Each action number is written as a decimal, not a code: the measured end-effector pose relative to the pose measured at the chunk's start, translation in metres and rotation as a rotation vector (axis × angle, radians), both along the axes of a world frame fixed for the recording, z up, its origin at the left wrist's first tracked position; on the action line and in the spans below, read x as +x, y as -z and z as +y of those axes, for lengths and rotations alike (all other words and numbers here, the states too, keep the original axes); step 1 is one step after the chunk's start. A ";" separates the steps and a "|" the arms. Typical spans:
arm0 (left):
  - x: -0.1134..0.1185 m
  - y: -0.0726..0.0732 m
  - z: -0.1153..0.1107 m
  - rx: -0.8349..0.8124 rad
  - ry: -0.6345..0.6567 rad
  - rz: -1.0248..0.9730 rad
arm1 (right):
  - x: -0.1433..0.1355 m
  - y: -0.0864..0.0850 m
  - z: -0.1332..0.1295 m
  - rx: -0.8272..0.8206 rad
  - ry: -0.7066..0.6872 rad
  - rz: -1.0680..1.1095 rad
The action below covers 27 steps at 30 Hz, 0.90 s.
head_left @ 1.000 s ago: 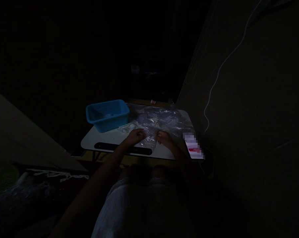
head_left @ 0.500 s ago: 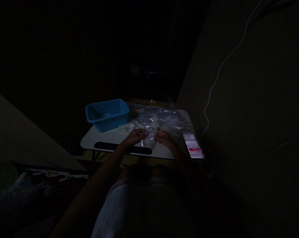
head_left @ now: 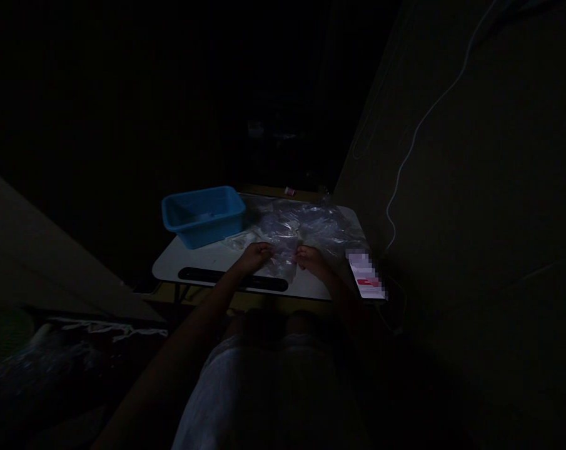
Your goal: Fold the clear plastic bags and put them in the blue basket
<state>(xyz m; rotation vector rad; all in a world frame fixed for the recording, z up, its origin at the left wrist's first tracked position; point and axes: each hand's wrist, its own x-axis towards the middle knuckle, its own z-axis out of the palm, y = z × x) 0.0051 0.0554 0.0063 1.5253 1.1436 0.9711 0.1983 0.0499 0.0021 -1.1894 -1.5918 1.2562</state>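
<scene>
A clear plastic bag (head_left: pixel 283 255) is held between my two hands, low over the small white table (head_left: pixel 207 257). My left hand (head_left: pixel 256 256) pinches its left edge, fingers curled. On the other side my right hand (head_left: pixel 311 259) grips the right edge between thumb and fingers. More crumpled clear plastic (head_left: pixel 320 222) spreads over the table behind the hands. Small whitish pieces in plastic (head_left: pixel 245 239) lie left of the bag, near the blue basin (head_left: pixel 202 231). The dim light hides the fine detail of the fingertips.
A phone with a lit screen (head_left: pixel 367 275) lies at the table's right edge. A dark slot (head_left: pixel 231 279) runs along the near edge. A white cable (head_left: pixel 411 144) hangs down the right wall. A small pinkish-white item (head_left: pixel 289 192) sits beyond the table.
Both hands have stayed almost in place at the bag's edges. The plastic between them has shifted slightly and looks flatter. Basin and phone have not moved.
</scene>
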 end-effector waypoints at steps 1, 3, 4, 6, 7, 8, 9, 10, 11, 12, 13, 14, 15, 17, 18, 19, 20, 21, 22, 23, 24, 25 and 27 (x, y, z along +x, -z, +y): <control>0.000 0.000 0.000 0.008 0.008 -0.002 | 0.000 0.001 0.000 0.000 0.006 0.011; -0.001 -0.001 -0.001 0.031 0.032 -0.006 | 0.000 0.002 0.001 -0.001 0.014 0.035; -0.002 -0.001 -0.001 0.038 0.042 -0.008 | 0.000 0.003 0.002 0.001 0.018 0.043; -0.003 0.000 0.000 0.042 0.049 -0.011 | 0.000 0.004 0.002 0.008 0.022 0.047; -0.004 0.001 0.000 0.040 0.046 -0.011 | 0.000 0.004 0.003 0.010 0.025 0.046; -0.004 0.002 0.000 0.037 0.044 -0.008 | 0.000 0.004 0.003 0.009 0.026 0.043; -0.005 0.002 0.001 0.033 0.041 -0.007 | 0.000 0.004 0.003 0.005 0.028 0.040; -0.005 0.003 0.002 0.033 0.040 -0.008 | 0.000 0.004 0.003 0.001 0.030 0.037; -0.006 0.003 0.002 0.037 0.038 -0.015 | 0.000 0.004 0.003 -0.002 0.030 0.034; -0.006 0.003 0.003 0.043 0.037 -0.026 | 0.000 0.004 0.003 -0.005 0.030 0.031; -0.006 0.003 0.004 0.051 0.039 -0.040 | 0.000 0.004 0.002 -0.010 0.027 0.029; -0.005 0.003 0.004 0.061 0.043 -0.057 | -0.001 0.003 0.002 -0.016 0.022 0.028; -0.005 0.003 0.005 0.073 0.045 -0.075 | -0.001 0.003 0.002 -0.021 0.020 0.030; -0.005 0.003 0.005 0.093 0.055 -0.106 | -0.002 0.002 0.001 -0.026 0.025 0.036; -0.005 0.003 0.005 0.099 0.066 -0.119 | -0.002 0.002 0.001 -0.025 0.033 0.035; -0.005 0.004 0.005 0.101 0.076 -0.126 | -0.003 0.002 0.000 -0.022 0.044 0.031; -0.005 0.004 0.005 0.096 0.088 -0.126 | -0.003 0.002 0.000 -0.017 0.060 0.025; -0.006 0.005 0.004 0.083 0.099 -0.124 | -0.004 0.002 0.000 -0.014 0.074 0.017; -0.006 0.005 0.004 0.065 0.110 -0.126 | -0.004 0.002 0.001 -0.010 0.087 0.009; -0.007 0.006 0.004 0.046 0.121 -0.132 | -0.004 0.002 0.001 -0.009 0.099 0.002; -0.007 0.006 0.004 0.033 0.134 -0.141 | -0.004 0.002 0.001 -0.007 0.106 -0.002; -0.007 0.007 0.004 0.028 0.152 -0.148 | -0.005 0.002 0.001 -0.008 0.109 -0.001; -0.007 0.007 0.005 0.045 0.185 -0.150 | -0.004 0.002 0.001 -0.014 0.096 0.004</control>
